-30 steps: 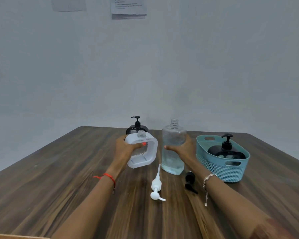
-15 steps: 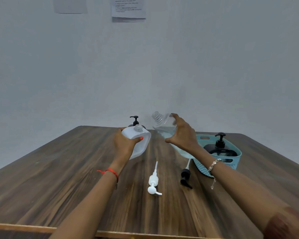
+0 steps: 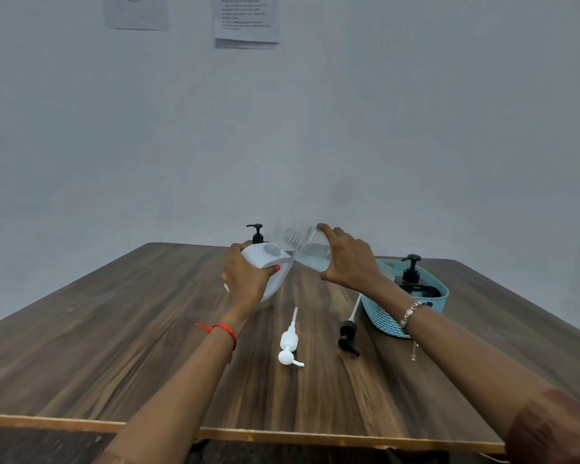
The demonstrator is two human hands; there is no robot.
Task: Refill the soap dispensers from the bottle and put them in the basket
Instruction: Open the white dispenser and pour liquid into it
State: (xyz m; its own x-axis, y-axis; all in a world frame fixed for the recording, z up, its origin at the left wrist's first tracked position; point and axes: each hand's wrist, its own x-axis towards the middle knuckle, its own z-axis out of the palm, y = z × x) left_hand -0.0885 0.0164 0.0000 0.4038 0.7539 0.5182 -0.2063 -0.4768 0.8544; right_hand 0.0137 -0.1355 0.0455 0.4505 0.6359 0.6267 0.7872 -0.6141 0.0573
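The left hand point(image 3: 246, 277) is wrapped over the top of a white soap dispenser point(image 3: 270, 267), thumb across the near face, the arm reaching straight out from the near edge with a red thread band point(image 3: 221, 329) at the wrist. The dispenser is tipped a little to the right, its open threaded neck uppermost and bare of any pump; whether its foot touches the wood I cannot tell, since the hand covers it.

The right hand point(image 3: 349, 262) is closed round the body of a clear bottle point(image 3: 307, 251), fingers curled over the top and thumb underneath, a beaded bracelet point(image 3: 411, 313) on the wrist. The bottle is held up off the tabletop point(image 3: 114, 329) and tilted over to the left, its uncapped mouth just beside and slightly above the dispenser's neck. Pale liquid lies pooled along its lower side.

Between the two forearms, a white pump head point(image 3: 288, 344) lies flat on the wood with its tube pointing away, and a black pump head point(image 3: 347, 334) lies just to its right. Behind the right wrist sits a teal basket point(image 3: 382, 319) holding a black dispenser point(image 3: 412, 279) with its pump on. Another black pump top point(image 3: 257, 232) shows behind the white dispenser, its body hidden.
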